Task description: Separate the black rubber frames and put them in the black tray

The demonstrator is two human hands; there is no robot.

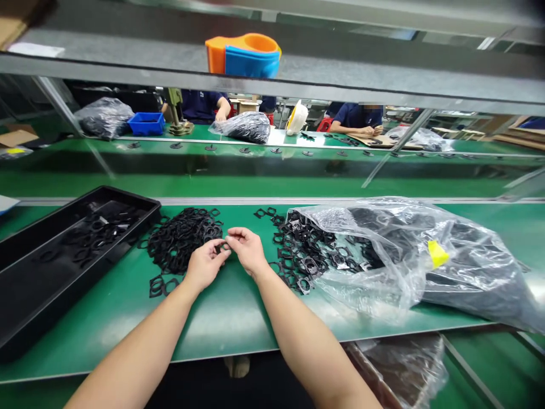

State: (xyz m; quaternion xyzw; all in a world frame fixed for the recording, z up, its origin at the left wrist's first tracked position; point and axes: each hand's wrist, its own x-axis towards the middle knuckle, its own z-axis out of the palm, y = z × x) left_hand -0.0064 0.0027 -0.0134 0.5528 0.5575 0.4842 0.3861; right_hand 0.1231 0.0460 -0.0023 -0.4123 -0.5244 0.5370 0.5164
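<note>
Over the green worktop (230,324), my left hand (206,264) and my right hand (247,248) meet at the fingertips. Between them is a small black ring-shaped part (222,246), partly hidden by the fingers. My left hand grips it, and the right thumb and forefinger pinch at its edge. A heap of black ring-shaped parts (181,236) lies just beyond and left of my left hand. To the right of my right hand, squarer black frame parts (298,255), some with shiny metal-looking areas, spread out from the mouth of a clear plastic bag (395,272).
A long black tray (128,241) holding some parts stands at the left. Across the line, co-workers sit behind a belt (264,179) near a blue bin (147,123). Overhead, a shelf (340,68) carries an orange and blue tape dispenser-like object (251,59).
</note>
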